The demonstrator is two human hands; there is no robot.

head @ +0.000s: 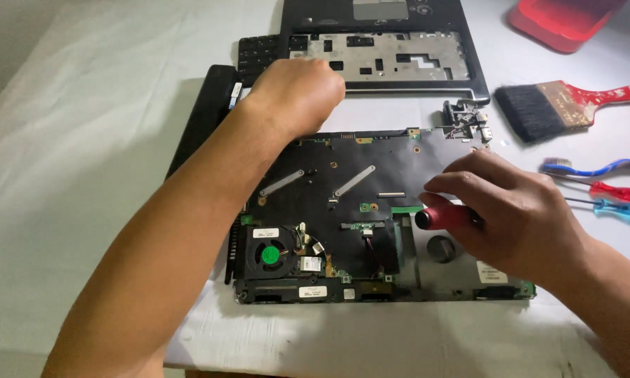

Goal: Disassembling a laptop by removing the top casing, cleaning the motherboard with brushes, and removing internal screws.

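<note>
An opened laptop base (pixel 357 210) lies on the white cloth, its black mainboard cover, small fan (pixel 269 254) and cables exposed. My right hand (pixel 518 210) grips a red-handled screwdriver (pixel 444 217) over the right half of the board; the tip is hidden under my fingers. My left hand (pixel 297 91) is closed into a fist at the board's far left corner, knuckles down; whether it holds anything I cannot see.
The removed palmrest frame (pixel 385 56) and a loose keyboard (pixel 259 56) lie beyond the base, a black battery (pixel 203 115) to the left. At right are a paintbrush (pixel 560 105), a toothbrush (pixel 588 168), two screwdrivers (pixel 616 199) and a red box (pixel 560 21).
</note>
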